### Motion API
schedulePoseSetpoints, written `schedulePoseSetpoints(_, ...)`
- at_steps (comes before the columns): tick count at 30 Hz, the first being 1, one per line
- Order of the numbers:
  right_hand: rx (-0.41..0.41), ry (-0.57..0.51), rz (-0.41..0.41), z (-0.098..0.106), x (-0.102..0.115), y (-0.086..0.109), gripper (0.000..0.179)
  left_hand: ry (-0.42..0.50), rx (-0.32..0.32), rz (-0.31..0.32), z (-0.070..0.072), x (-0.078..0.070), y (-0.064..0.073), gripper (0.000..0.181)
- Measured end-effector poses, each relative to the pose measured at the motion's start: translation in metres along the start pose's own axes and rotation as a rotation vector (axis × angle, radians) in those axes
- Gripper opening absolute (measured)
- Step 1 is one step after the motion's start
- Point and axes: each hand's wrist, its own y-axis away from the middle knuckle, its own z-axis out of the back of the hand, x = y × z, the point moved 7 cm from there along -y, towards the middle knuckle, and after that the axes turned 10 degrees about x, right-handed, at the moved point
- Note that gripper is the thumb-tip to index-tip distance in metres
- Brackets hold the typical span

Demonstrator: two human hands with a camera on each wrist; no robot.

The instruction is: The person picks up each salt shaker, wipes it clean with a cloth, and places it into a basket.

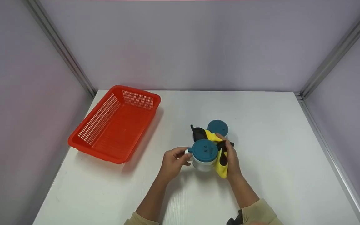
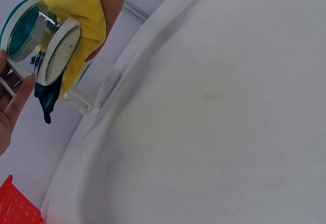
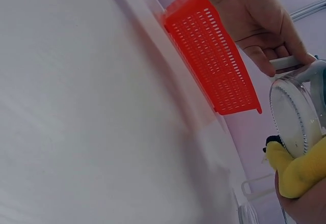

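A clear glass mug [image 1: 204,156] with a teal lid is lifted off the table, its bottom showing in both wrist views. My left hand [image 1: 172,161] pinches its white handle. On the mug's other side, my right hand [image 1: 232,159] holds a yellow and black cloth [image 1: 222,171] against the glass. The cloth bunches along the mug's side, and one black corner [image 2: 48,102] dangles. Behind them a second mug [image 1: 218,127] with a teal lid stands on the table, partly hidden by the cloth; its handle [image 2: 80,101] shows in the left wrist view.
A red plastic basket [image 1: 117,161] with slotted sides stands at the left of the white table [image 1: 273,131]. Pale panels [image 1: 180,47] enclose the table at the back and both sides, with metal posts at the corners.
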Motion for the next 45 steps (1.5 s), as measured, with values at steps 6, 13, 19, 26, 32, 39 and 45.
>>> schedulePoseSetpoints(6, 0.020, -0.028, 0.015, -0.002, 0.006, 0.004, 0.055, 0.003, -0.005, -0.007, -0.001, 0.000, 0.001, 0.019)
schedulePoseSetpoints(13, 0.062, -0.081, 0.022, -0.007, 0.019, 0.009, 0.056, -0.016, -0.024, 0.003, 0.000, 0.005, 0.002, 0.019)
schedulePoseSetpoints(19, 0.101, -0.003, 0.091, -0.009, 0.026, 0.010, 0.058, -0.036, -0.039, 0.039, -0.001, 0.010, 0.004, 0.019)
schedulePoseSetpoints(26, 0.131, 0.420, 0.176, -0.009, 0.022, 0.008, 0.051, -0.043, -0.046, 0.058, -0.002, 0.010, 0.004, 0.019)
schedulePoseSetpoints(32, 0.137, 0.859, 0.219, -0.021, 0.023, 0.006, 0.056, -0.082, -0.063, 0.040, -0.001, 0.024, 0.001, 0.020)
schedulePoseSetpoints(39, 0.108, 1.177, 0.253, -0.034, 0.027, 0.004, 0.071, -0.175, -0.089, -0.049, -0.001, 0.026, 0.001, 0.020)
schedulePoseSetpoints(45, 0.048, 1.268, 0.252, -0.038, 0.027, -0.001, 0.078, -0.296, -0.106, -0.124, -0.002, 0.021, 0.002, 0.024)
